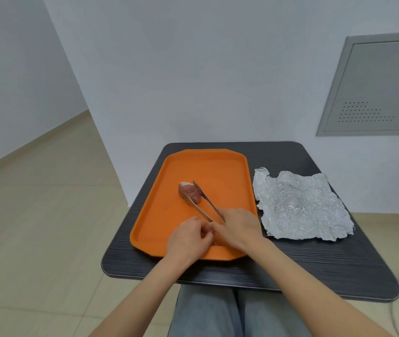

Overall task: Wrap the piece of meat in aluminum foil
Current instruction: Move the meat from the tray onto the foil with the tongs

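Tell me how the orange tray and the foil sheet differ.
The orange tray is smooth, rigid and rimmed; the foil sheet is silver, crinkled, flat and ragged-edged. The tray holds the piece of meat, gripped by tongs; the foil holds nothing. The tray lies left, the foil right. Both rest on the dark table.

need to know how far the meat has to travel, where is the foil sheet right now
In the head view the foil sheet lies flat on the dark table, to the right of the orange tray, which holds the meat.
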`<state>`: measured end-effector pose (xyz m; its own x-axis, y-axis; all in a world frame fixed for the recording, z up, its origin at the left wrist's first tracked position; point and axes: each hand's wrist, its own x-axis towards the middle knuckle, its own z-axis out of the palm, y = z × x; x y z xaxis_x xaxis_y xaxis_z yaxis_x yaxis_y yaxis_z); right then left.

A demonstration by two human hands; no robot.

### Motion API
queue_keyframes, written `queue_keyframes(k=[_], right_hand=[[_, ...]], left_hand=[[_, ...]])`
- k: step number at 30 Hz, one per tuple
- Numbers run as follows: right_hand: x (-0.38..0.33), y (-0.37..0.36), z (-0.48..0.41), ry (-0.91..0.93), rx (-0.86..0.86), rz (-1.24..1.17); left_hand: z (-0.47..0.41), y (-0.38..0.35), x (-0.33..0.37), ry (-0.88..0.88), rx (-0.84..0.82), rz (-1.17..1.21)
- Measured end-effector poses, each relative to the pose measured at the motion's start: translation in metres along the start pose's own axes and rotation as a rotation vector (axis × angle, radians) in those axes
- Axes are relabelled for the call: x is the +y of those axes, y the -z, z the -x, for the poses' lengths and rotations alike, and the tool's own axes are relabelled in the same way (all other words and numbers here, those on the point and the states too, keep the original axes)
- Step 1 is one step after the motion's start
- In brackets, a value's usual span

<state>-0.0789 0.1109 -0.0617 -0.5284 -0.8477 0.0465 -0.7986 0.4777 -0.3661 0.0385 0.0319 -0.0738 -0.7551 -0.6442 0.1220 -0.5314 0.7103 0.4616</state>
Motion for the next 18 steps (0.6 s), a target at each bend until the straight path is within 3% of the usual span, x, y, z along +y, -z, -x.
queue_keyframes(k=[18], right_hand=[[0.0009,-0.0004,0.0082,-0.005,0.019,-0.13]], left_hand=[[-0.0002,0.0002,0.0023,0.007,-0.018,-0.013]])
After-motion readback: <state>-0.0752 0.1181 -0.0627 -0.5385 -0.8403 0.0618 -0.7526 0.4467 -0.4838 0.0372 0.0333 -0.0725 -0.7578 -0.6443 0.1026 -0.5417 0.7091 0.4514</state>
